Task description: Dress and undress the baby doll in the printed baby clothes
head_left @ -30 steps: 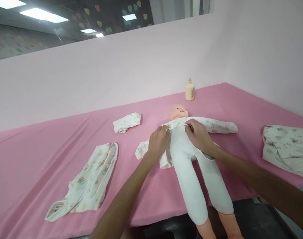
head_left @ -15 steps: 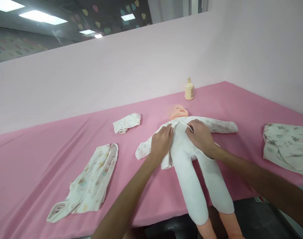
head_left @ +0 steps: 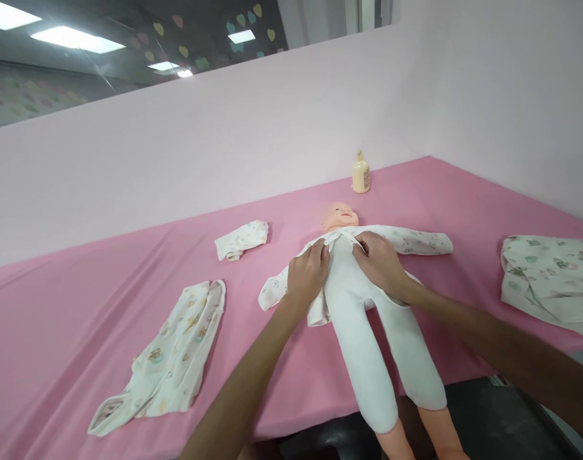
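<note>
A baby doll [head_left: 340, 216] lies on its back on the pink table [head_left: 80, 306], its white cloth body and legs pointing toward me and hanging over the front edge. A printed baby shirt [head_left: 416, 241] is on its arms and open at the front. My left hand [head_left: 307, 276] grips the shirt's left front edge at the doll's chest. My right hand [head_left: 378, 263] pinches the right front edge just opposite. The two edges lie a little apart.
A small folded printed garment [head_left: 241, 239] lies left of the doll's head. Printed baby trousers [head_left: 171, 358] lie at the front left. A folded printed cloth [head_left: 545, 281] is at the right. A cream lotion bottle [head_left: 361, 174] stands near the back wall.
My hands have barely moved on the shirt's front edges; the view has shifted slightly to the right.
</note>
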Available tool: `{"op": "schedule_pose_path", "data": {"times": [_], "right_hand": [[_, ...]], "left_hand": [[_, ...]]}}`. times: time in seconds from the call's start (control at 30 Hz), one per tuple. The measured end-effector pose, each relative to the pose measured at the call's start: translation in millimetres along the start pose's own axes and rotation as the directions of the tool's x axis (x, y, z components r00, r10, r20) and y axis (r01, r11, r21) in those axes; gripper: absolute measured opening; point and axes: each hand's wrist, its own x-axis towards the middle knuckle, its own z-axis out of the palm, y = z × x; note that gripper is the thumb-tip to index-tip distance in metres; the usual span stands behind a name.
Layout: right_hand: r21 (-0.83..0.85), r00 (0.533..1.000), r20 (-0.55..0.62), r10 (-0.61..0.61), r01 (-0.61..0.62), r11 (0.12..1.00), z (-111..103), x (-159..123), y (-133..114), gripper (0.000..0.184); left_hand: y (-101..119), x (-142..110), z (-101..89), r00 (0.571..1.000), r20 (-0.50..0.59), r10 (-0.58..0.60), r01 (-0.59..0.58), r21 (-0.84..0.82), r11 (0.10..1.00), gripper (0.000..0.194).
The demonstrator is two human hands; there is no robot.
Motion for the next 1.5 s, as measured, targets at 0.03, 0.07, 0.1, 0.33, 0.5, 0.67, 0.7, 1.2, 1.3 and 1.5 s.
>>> {"op": "schedule_pose_path", "data": {"times": [0.03, 0.07, 0.1, 0.33, 0.5, 0.67, 0.7, 1.2, 1.3, 1.5], "right_hand": [[0.002, 1.000, 0.001, -0.002, 0.002, 1.000, 0.1, 0.0, 0.1, 0.014], [0.004, 1.000, 0.001, -0.004, 0.004, 1.000, 0.1, 0.0, 0.1, 0.014], [0.007, 1.000, 0.000, -0.004, 0.004, 1.000, -0.1, -0.1, -0.2, 0.014], [0.029, 1.000, 0.006, 0.015, -0.015, 0.999, -1.9, -1.2, -3.8, 0.016], [0.040, 1.000, -0.007, -0.010, 0.010, 0.999, -1.1, -0.8, -3.3, 0.016], [0.033, 1.000, -0.011, -0.018, 0.018, 0.999, -0.1, -0.8, -2.1, 0.016], [0.031, 1.000, -0.011, -0.018, 0.019, 0.999, 0.1, -0.9, -2.0, 0.015], [0.036, 1.000, -0.018, -0.011, 0.011, 0.999, -1.2, -1.7, -4.4, 0.015], [0.053, 0.999, -0.025, -0.030, 0.032, 0.998, -0.9, -2.3, -4.7, 0.015], [0.057, 0.999, -0.021, -0.051, 0.052, 0.997, 0.3, -4.1, -5.5, 0.019]], "left_hand": [[-0.1, 0.5, 0.4, 1.000, -0.001, 0.002, -0.002, 0.006, 1.000, 0.029], [0.2, 0.9, 0.8, 1.000, 0.000, 0.007, -0.007, 0.010, 1.000, 0.029], [1.0, 1.2, 1.2, 1.000, 0.002, 0.015, -0.015, 0.013, 1.000, 0.029], [14.5, 5.8, -0.1, 0.995, 0.056, 0.079, -0.084, 0.095, 0.992, 0.029], [18.7, 12.5, -3.6, 0.980, 0.160, 0.121, -0.148, 0.168, 0.975, 0.032], [16.8, 15.6, -2.1, 0.981, 0.177, 0.077, -0.108, 0.177, 0.978, 0.031], [16.2, 15.5, -1.5, 0.982, 0.176, 0.065, -0.096, 0.174, 0.980, 0.031], [22.3, 13.8, -8.2, 0.973, 0.201, 0.115, -0.152, 0.179, 0.972, 0.028], [24.3, 14.6, -11.2, 0.957, 0.256, 0.136, -0.187, 0.187, 0.964, 0.025], [26.4, 14.3, -12.4, 0.948, 0.284, 0.141, -0.199, 0.187, 0.962, 0.022]]}}
